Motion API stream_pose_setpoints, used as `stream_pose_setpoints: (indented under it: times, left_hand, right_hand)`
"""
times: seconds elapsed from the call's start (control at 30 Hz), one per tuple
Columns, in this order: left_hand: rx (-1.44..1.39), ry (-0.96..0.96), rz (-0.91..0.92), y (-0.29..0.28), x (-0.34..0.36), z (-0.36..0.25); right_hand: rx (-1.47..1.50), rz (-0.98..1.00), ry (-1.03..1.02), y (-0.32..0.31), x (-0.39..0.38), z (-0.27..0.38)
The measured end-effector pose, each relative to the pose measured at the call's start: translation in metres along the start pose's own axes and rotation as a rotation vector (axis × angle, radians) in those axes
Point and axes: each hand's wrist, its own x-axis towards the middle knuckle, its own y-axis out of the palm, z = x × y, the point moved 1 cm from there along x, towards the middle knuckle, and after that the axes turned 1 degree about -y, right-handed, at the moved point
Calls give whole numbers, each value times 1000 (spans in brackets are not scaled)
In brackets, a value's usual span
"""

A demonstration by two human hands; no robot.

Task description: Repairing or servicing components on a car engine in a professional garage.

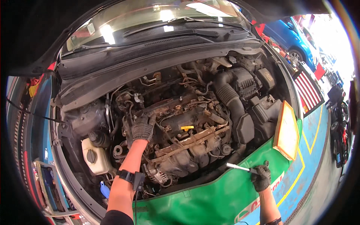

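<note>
— So, where are your hands now?
— At nine o'clock my left hand (143, 127) presses, fingers spread and holding nothing, on the engine (180, 131). At four o'clock my right hand (261, 177) is clenched around a ratchet handle (237, 167) over the green fender cover (210, 198).
— Which step?
— Looks like bracing before fitting the tool; next it needs carrying to a fastener.

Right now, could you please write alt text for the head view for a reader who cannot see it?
A person leans over an open car engine bay, gloved left hand resting on the engine, gloved right hand holding a slim metal tool over a green fender cover. An orange-framed air filter stands beside.
</note>
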Motion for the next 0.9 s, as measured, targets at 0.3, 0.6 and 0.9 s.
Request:
stream_pose_setpoints:
  times: [0.3,0.6,0.9]
  left_hand:
    - [13,-157,92,-3,12,-9]
    - [-68,-141,151,2,17,-3]
    - [-84,184,-167,23,36,-10]
  right_hand:
    - [-430,440,-296,301,95,93]
    - [-1638,801,-1606,475,164,29]
    - [-1558,888,-920,515,131,8]
